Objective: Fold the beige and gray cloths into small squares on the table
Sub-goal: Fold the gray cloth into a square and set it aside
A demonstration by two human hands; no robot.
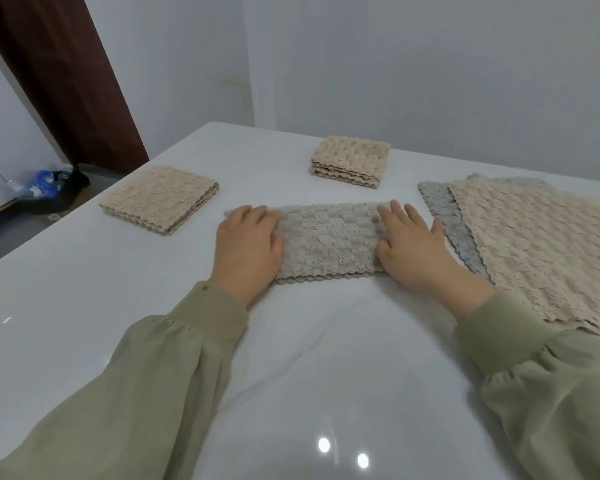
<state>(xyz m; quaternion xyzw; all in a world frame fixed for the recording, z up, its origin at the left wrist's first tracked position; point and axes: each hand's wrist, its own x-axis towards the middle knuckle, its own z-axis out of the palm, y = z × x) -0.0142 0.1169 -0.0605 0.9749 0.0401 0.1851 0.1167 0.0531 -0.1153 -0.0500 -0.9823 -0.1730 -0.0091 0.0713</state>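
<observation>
Fingers of both hands straight and spread, gripping nothing. My left hand (248, 244) presses flat on one end of the grayish fluffy cloth strip (326, 240), and my right hand (413, 245) lies flat on the other end. The strip spans from palm to palm on the glossy white table (84, 306). It is already doubled into a long band, with a layered wavy hem along the edge nearest the wrists.

Handling, as judged:
- Light, soft, limp pile fabric with no stiffness; would sag if lifted by one corner
- Clings to itself but may slide on the glossy top
- Best hold: pinch both corners of one short end and carry them over to the other end while the opposite palm pins

Beyond the fingertips: small square stack of folded beige cloths (350, 161), well apart.
Outboard of the left hand: larger folded beige cloth (160, 202).
Just beside the right little finger: flat unfolded beige cloth (541, 251) lying on an unfolded gray cloth (440, 202); cannot tell whether the gray edge touches the hand
</observation>
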